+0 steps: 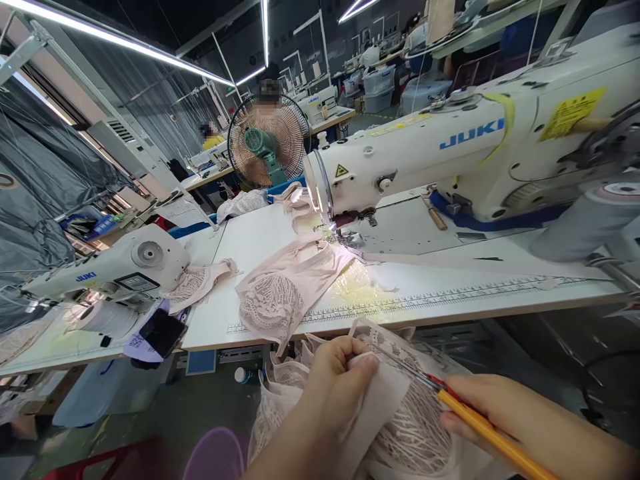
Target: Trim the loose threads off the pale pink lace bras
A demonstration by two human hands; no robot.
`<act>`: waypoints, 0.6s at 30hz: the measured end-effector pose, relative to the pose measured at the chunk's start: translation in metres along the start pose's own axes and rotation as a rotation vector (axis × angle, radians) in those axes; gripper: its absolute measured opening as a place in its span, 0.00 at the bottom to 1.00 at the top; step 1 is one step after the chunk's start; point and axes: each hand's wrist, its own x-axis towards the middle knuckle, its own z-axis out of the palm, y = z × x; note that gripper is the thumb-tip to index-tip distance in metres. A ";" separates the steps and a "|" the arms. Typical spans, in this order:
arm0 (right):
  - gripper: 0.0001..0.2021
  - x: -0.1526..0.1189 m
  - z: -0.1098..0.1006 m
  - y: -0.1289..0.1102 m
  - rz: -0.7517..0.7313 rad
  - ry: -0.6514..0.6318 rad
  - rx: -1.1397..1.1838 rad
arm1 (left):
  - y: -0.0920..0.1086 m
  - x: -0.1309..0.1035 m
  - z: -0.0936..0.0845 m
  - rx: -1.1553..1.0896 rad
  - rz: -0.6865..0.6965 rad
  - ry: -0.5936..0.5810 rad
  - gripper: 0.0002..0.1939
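In the head view, my left hand (pixel 345 380) is closed, its thumb and fingers pinching the edge of a pale pink lace garment piece (pixel 415 427) below the table edge. My right hand (pixel 490 407) grips a pair of scissors (pixel 480 423) with orange and red handles. Their narrow blades point left toward the pinched fabric; whether the blades are apart is hard to tell. Another pale pink lace bra piece (pixel 280 287) lies on the table, running up under the needle area of the white sewing machine (pixel 400 153).
A printed ruler strip (pixel 440 293) runs along the table's front edge. On the right stand a large thread cone (pixel 585 220) and a wooden-handled tool (pixel 437 217). A second sewing machine (pixel 135 260), a phone (pixel 163 331) and a fan (pixel 267 140) are leftward. Beneath sits a purple bin (pixel 215 457).
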 end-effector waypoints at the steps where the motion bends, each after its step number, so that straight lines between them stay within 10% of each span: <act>1: 0.22 0.001 -0.002 0.001 -0.003 -0.049 -0.050 | 0.001 0.000 -0.002 0.019 0.011 -0.004 0.21; 18: 0.15 0.017 0.008 -0.019 -0.096 0.094 -0.054 | -0.007 -0.004 -0.024 -0.127 0.097 -0.050 0.25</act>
